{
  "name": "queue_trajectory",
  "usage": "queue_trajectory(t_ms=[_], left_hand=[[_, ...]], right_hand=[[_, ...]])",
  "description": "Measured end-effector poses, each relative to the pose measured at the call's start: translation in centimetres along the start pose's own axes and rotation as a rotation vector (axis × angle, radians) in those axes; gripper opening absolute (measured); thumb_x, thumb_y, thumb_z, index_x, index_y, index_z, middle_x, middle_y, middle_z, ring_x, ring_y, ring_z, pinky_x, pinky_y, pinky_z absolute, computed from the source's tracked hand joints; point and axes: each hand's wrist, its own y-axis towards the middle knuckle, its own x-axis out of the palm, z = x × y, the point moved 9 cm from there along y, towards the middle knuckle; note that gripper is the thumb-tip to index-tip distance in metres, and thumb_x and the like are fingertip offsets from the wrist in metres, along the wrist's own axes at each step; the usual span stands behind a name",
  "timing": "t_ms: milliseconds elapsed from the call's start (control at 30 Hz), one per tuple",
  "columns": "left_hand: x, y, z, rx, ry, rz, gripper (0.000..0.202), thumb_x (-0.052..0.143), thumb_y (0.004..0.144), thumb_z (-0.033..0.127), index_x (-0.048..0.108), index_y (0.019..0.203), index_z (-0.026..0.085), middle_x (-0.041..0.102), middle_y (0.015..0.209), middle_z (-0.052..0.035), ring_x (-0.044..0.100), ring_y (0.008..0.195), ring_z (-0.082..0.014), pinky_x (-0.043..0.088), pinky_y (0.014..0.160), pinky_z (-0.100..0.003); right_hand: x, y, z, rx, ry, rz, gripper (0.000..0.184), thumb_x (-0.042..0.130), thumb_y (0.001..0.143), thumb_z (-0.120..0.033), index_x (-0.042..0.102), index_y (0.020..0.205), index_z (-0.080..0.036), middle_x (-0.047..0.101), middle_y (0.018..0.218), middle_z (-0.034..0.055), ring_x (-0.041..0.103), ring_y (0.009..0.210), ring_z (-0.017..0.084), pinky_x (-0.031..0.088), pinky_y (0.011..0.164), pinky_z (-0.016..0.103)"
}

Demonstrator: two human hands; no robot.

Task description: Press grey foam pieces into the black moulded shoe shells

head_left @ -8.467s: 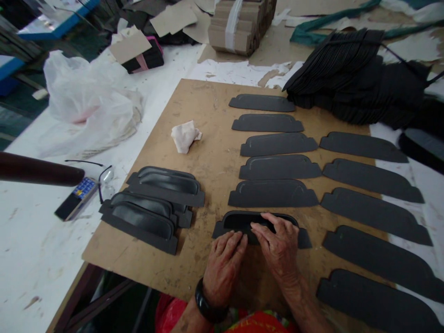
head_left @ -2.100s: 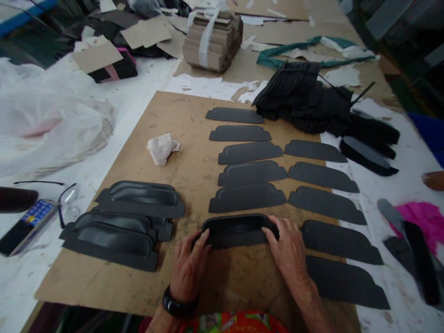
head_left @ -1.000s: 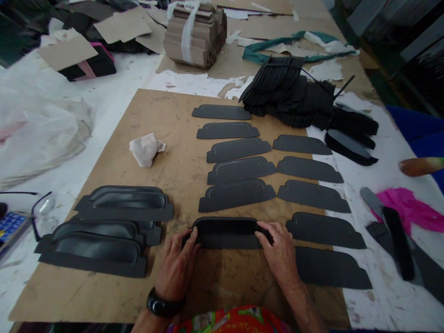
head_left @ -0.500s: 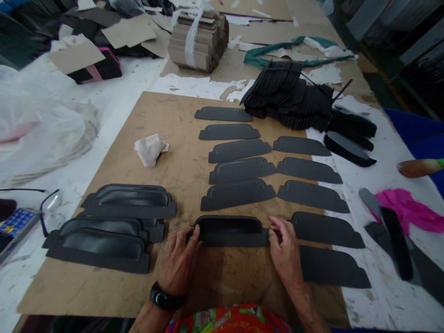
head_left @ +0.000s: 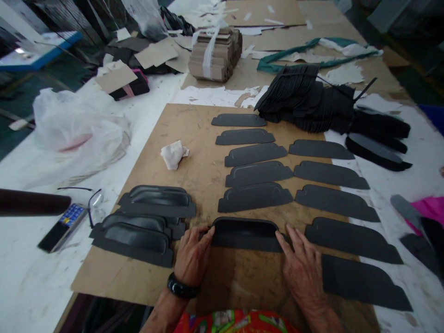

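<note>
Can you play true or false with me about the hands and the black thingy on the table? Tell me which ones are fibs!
1. The left hand and right hand are at opposite ends of the rimmed black piece. True.
2. The right hand is clenched in a fist. False: its fingers are stretched out.
3. A black band circles the left wrist. True.
4. The rimmed black piece hangs in the air. False: it lies on the brown board.
5. The crumpled white cloth lies on the brown board. True.
</note>
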Motion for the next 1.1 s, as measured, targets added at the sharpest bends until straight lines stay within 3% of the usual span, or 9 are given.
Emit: queue_trajectory(t_ms=[100, 233, 300, 433, 600, 800, 967, 1100], left_hand=[[-0.7, -0.2, 0.2, 0.017, -0.027, 0.029, 0.030, 0.039, 0.087, 0.012, 0.058, 0.109, 0.016, 0.058, 0.103, -0.0099, 0.050, 0.092, -0.0207, 0.044, 0.080, -0.035], [0.0, 0.0, 2.7, 0.123, 0.059, -0.012, 0.041, 0.037, 0.086, 0.011, 0.047, 0.125, 0.014, 0.048, 0.129, -0.0096, 0.042, 0.116, -0.0241, 0.037, 0.090, -0.038], [0.4, 0.4, 3.6, 0.154, 0.124, -0.008, 0.040, 0.038, 0.086, 0.013, 0.048, 0.124, 0.015, 0.048, 0.130, -0.0075, 0.042, 0.119, -0.0235, 0.037, 0.091, -0.037], [0.6, 1.2, 3.6, 0.158, 0.157, -0.006, 0.032, 0.043, 0.086, 0.019, 0.057, 0.115, 0.021, 0.055, 0.124, -0.0048, 0.048, 0.114, -0.0252, 0.038, 0.088, -0.040], [0.1, 0.5, 3.4, 0.206, 0.214, 0.021, 0.036, 0.044, 0.086, 0.020, 0.053, 0.121, 0.022, 0.050, 0.129, -0.0024, 0.045, 0.117, -0.0272, 0.037, 0.089, -0.043], [0.6, 0.0, 4.0, 0.304, 0.270, -0.012, 0.040, 0.047, 0.086, 0.028, 0.049, 0.124, 0.017, 0.046, 0.132, -0.0084, 0.040, 0.121, -0.0293, 0.036, 0.093, -0.045], [2.1, 1.3, 5.7, 0.343, 0.309, -0.067, 0.033, 0.050, 0.085, 0.033, 0.062, 0.104, 0.009, 0.058, 0.114, -0.0175, 0.048, 0.113, -0.0296, 0.041, 0.089, -0.043], [3.6, 1.6, 6.5, 0.312, 0.327, -0.115, 0.026, 0.053, 0.083, 0.027, 0.064, 0.095, 0.007, 0.058, 0.111, -0.0182, 0.056, 0.099, -0.0280, 0.047, 0.080, -0.040]], right_hand=[[-0.2, 0.0, -0.6, -0.011, -0.033, -0.022, 0.047, 0.037, 0.078, -0.004, 0.057, 0.117, -0.022, 0.041, 0.135, 0.0097, 0.040, 0.118, 0.029, 0.037, 0.085, 0.045], [-0.2, -0.3, -1.2, -0.062, -0.055, -0.028, 0.048, 0.035, 0.078, -0.003, 0.053, 0.121, -0.017, 0.037, 0.137, 0.0132, 0.037, 0.122, 0.030, 0.034, 0.092, 0.047], [0.0, -0.4, -1.3, -0.091, -0.072, -0.034, 0.049, 0.035, 0.079, -0.003, 0.050, 0.124, -0.015, 0.036, 0.137, 0.0141, 0.036, 0.124, 0.030, 0.032, 0.095, 0.048], [0.1, -0.6, -1.5, -0.156, -0.108, -0.023, 0.051, 0.035, 0.078, -0.001, 0.048, 0.125, -0.014, 0.037, 0.137, 0.0154, 0.037, 0.123, 0.031, 0.032, 0.095, 0.049], [-0.6, -0.3, -1.9, -0.157, -0.141, 0.008, 0.048, 0.034, 0.079, 0.001, 0.052, 0.122, -0.011, 0.040, 0.134, 0.0171, 0.039, 0.122, 0.030, 0.033, 0.094, 0.050], [-1.1, 0.0, -3.1, -0.241, -0.123, 0.048, 0.047, 0.033, 0.078, 0.000, 0.053, 0.120, -0.003, 0.039, 0.134, 0.0190, 0.036, 0.124, 0.031, 0.033, 0.096, 0.051], [1.1, 0.8, -5.5, -0.366, -0.081, 0.047, 0.041, 0.040, 0.070, 0.000, 0.063, 0.103, 0.002, 0.046, 0.127, 0.0237, 0.042, 0.117, 0.034, 0.034, 0.094, 0.052], [2.4, 1.8, -6.1, -0.385, -0.063, 0.056, 0.033, 0.047, 0.067, -0.001, 0.069, 0.092, -0.001, 0.058, 0.111, 0.0225, 0.052, 0.104, 0.030, 0.039, 0.091, 0.045]])
